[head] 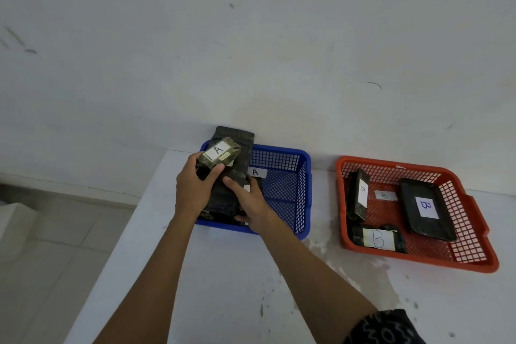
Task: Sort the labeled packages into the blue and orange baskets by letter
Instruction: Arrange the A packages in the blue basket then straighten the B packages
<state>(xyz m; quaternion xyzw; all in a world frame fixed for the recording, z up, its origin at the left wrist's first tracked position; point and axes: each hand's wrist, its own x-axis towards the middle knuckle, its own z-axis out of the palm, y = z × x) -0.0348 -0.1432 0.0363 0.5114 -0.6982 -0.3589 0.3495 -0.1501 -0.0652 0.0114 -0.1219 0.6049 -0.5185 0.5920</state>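
A pale, scuffed wall (251, 36) fills the upper half of your view, and a tiled floor (55, 232) drops away at lower left. Below the wall runs the white table (223, 288), stained and speckled near the middle. On it the orange basket (418, 261) sits to the right, holding three dark packages marked B and a loose B tag. Well apart to its left, against the wall, stands the blue basket (282, 152), with an A tag inside. Over its left end you hold a tall dark package (237, 145) upright, your right hand (251, 204) curled around its lower side. Your left hand (192, 190) grips a small A package (219, 153), thumb and fingers wrapped around its lower end.
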